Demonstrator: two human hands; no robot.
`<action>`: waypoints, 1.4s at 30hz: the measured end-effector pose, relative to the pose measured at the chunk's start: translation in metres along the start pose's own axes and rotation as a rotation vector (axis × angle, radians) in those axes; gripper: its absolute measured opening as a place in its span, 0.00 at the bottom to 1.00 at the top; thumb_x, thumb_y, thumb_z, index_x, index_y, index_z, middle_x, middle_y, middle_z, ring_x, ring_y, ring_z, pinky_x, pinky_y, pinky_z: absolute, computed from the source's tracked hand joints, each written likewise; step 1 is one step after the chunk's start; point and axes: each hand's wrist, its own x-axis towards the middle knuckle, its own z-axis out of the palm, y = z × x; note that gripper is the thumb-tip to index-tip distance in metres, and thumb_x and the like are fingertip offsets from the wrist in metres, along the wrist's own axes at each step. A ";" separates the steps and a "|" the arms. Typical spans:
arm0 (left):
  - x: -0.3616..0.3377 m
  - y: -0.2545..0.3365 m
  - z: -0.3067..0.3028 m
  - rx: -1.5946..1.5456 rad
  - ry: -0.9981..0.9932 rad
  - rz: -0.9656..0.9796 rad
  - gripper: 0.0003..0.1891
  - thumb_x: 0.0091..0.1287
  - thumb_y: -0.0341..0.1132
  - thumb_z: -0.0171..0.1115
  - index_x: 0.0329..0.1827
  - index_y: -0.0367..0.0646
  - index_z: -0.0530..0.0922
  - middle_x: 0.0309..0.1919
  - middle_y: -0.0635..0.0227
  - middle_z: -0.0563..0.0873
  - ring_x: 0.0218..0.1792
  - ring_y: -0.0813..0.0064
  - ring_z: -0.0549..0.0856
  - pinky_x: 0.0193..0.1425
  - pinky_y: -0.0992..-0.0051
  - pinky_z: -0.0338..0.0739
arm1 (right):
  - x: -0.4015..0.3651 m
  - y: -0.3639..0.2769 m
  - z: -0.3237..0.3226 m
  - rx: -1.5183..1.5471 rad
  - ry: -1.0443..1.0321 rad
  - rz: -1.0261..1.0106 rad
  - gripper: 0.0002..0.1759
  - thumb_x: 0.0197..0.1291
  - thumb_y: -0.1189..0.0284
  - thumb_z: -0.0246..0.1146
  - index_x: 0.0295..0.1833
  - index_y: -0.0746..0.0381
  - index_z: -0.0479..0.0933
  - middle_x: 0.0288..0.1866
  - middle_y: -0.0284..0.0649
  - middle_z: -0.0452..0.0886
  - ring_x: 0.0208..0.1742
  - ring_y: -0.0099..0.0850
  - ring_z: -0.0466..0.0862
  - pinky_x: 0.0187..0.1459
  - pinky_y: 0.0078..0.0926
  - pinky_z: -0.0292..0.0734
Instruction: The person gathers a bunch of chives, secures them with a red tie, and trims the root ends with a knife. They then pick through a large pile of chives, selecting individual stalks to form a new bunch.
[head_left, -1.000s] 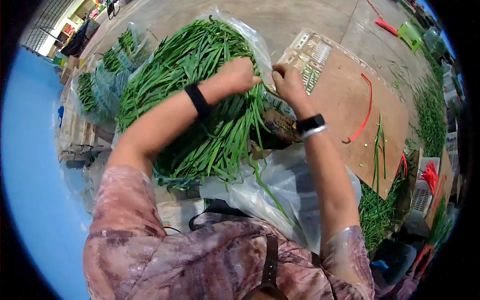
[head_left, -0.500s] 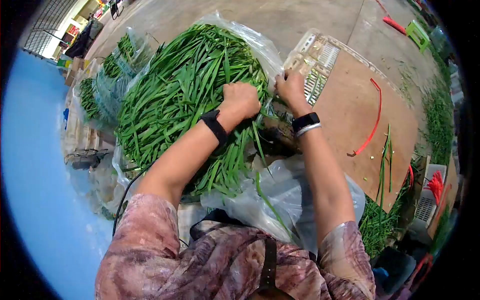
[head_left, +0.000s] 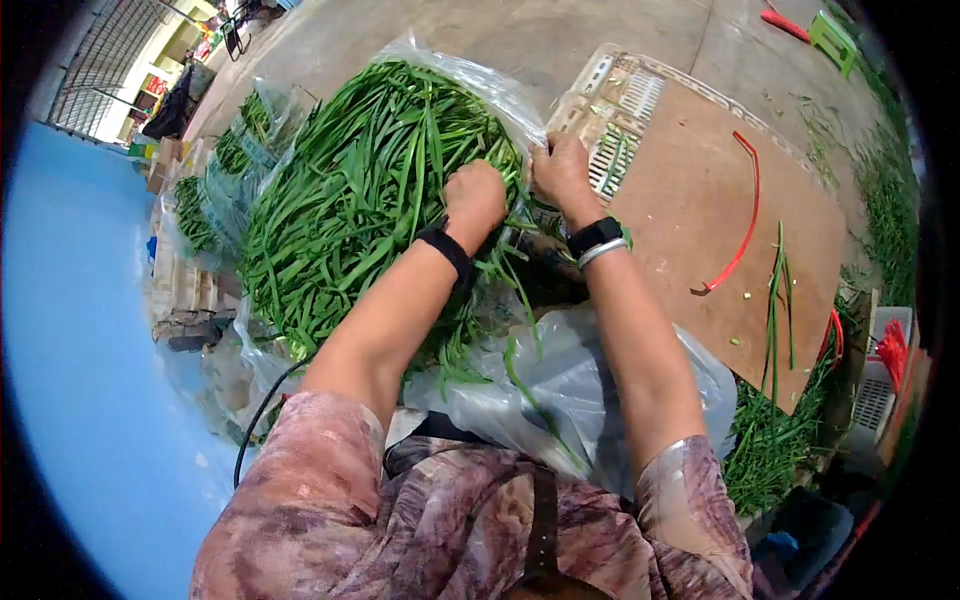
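Note:
A large heap of garlic chives (head_left: 370,190), long flat green leaves, fills a clear plastic bag (head_left: 480,80). My left hand (head_left: 475,200) is closed in a fist over the right side of the heap; what its fingers hold is hidden. Just to the right, my right hand (head_left: 562,175) pinches the edge of the bag, which stretches up and away from its fingertips. Loose leaves hang below my left wrist. A sheet of whitish plastic (head_left: 570,390) lies close to my body beneath my forearms.
Right of my hands, a brown board (head_left: 730,200) on a pale plastic crate (head_left: 640,95) carries a red strip (head_left: 750,210) and a few loose stalks (head_left: 775,300). Smaller bagged greens (head_left: 195,210) stand at left beside a blue surface (head_left: 90,330). A green stool (head_left: 833,43) is at far right.
My right hand has come slightly left, nearer my left hand, still pinching the bag's edge. My left hand stays closed over the heap. The whole view has shifted a little.

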 end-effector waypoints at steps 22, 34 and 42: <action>-0.024 -0.088 -0.060 -1.075 -0.057 0.036 0.28 0.43 0.29 0.75 0.48 0.30 0.74 0.40 0.60 0.84 0.39 0.70 0.82 0.47 0.73 0.77 | 0.011 0.018 0.004 0.035 -0.148 0.182 0.15 0.48 0.67 0.64 0.34 0.69 0.81 0.32 0.57 0.81 0.38 0.51 0.83 0.43 0.41 0.76; -0.041 -0.066 -0.048 -0.649 0.212 0.108 0.34 0.45 0.34 0.75 0.52 0.31 0.66 0.40 0.46 0.81 0.43 0.53 0.82 0.49 0.64 0.76 | -0.046 -0.076 -0.015 0.348 -0.079 0.092 0.24 0.56 0.60 0.65 0.46 0.71 0.76 0.38 0.49 0.82 0.39 0.39 0.82 0.43 0.34 0.76; -0.075 -0.012 -0.030 -0.305 0.302 0.307 0.35 0.45 0.37 0.75 0.53 0.35 0.65 0.43 0.53 0.76 0.46 0.51 0.77 0.49 0.61 0.74 | -0.032 -0.050 -0.002 1.139 -0.134 0.642 0.16 0.54 0.68 0.69 0.42 0.69 0.79 0.38 0.42 0.83 0.34 0.30 0.82 0.36 0.28 0.79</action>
